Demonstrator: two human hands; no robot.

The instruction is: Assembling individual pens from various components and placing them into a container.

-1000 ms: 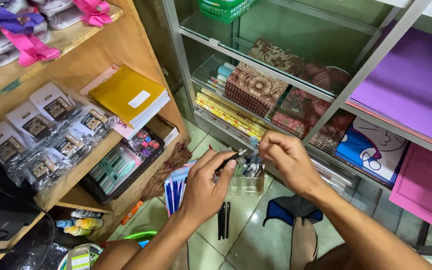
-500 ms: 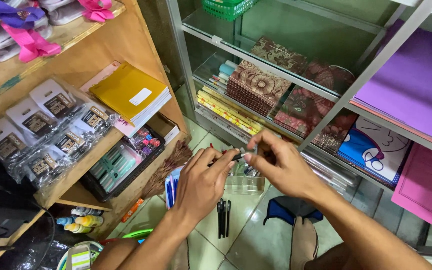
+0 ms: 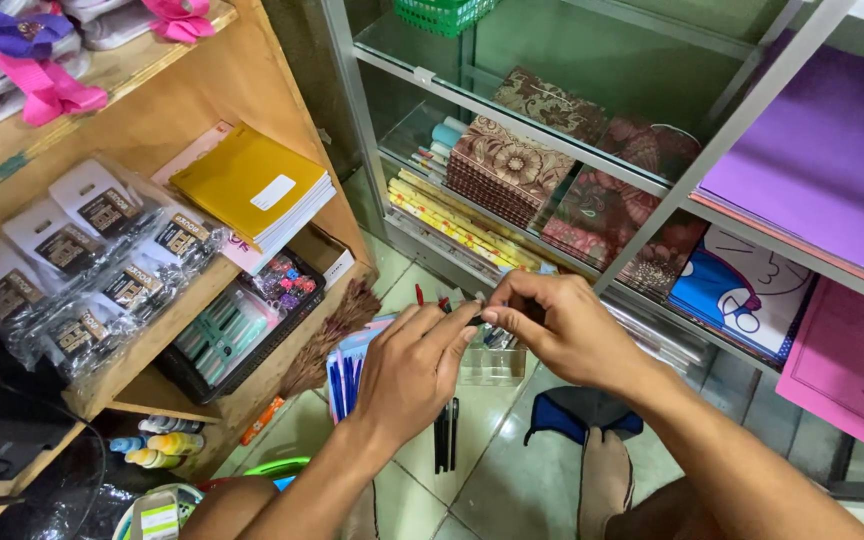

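Note:
My left hand [image 3: 414, 372] and my right hand [image 3: 556, 326] meet at their fingertips over the floor, both pinching a small dark pen [image 3: 473, 318] between them. Just below them sits a clear plastic box [image 3: 492, 362] with several pens standing in it. A red-tipped pen [image 3: 419, 294] pokes up beside my left fingers. Two black pens [image 3: 445, 434] lie on the tiled floor under my left wrist. A bundle of blue pens [image 3: 343, 377] lies to the left of that hand.
A wooden shelf on the left holds yellow notebooks [image 3: 252, 185], hanging packets [image 3: 82, 265] and a black tray of pens [image 3: 237, 335]. A glass cabinet [image 3: 472, 100] ahead holds patterned boxes [image 3: 502, 165] and rolls. Purple and pink sheets [image 3: 832, 160] fill the right shelves. My foot in a blue sandal [image 3: 582, 425] rests below.
My hands have closed in on each other and lifted slightly. The fingertips now meet on the pen above the clear box.

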